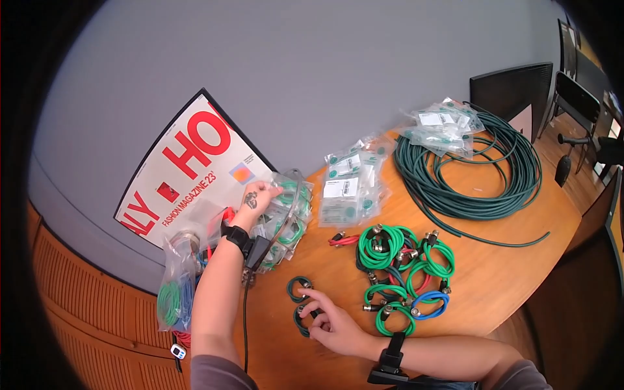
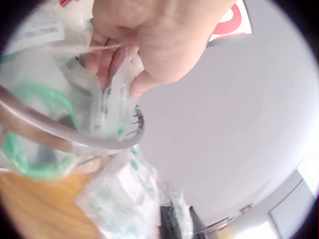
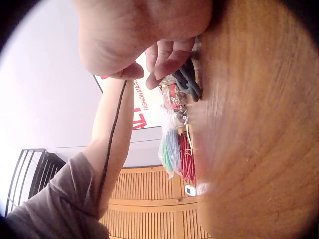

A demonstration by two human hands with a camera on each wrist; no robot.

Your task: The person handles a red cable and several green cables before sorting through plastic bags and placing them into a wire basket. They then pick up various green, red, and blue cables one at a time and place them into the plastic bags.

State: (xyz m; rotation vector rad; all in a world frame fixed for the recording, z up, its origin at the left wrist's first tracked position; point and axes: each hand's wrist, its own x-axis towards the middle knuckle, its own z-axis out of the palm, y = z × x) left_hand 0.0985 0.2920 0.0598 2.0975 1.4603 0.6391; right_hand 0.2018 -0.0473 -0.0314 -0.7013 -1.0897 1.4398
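My left hand (image 1: pixel 255 200) is at the wire basket (image 1: pixel 299 201) by the wall. In the left wrist view, its thumb and fingers pinch the edge of a clear plastic bag (image 2: pixel 117 107) inside the basket rim. Another bagged green cable (image 2: pixel 70 107) lies beside it behind the rim. Over the table's front part hovers my right hand (image 1: pixel 341 330), fingers loosely bent and holding nothing. Two small dark green cable coils (image 1: pixel 298 290) lie near its fingertips, the lower one partly covered by the fingers.
A pile of green, red, blue and dark coiled cables (image 1: pixel 390 250) with metal connectors lies right of centre. Behind it are labelled clear bags (image 1: pixel 351 188) and a large dark green cable coil (image 1: pixel 520 185). A poster (image 1: pixel 188 169) leans on the wall; a bag of cables (image 1: pixel 170 299) sits at left.
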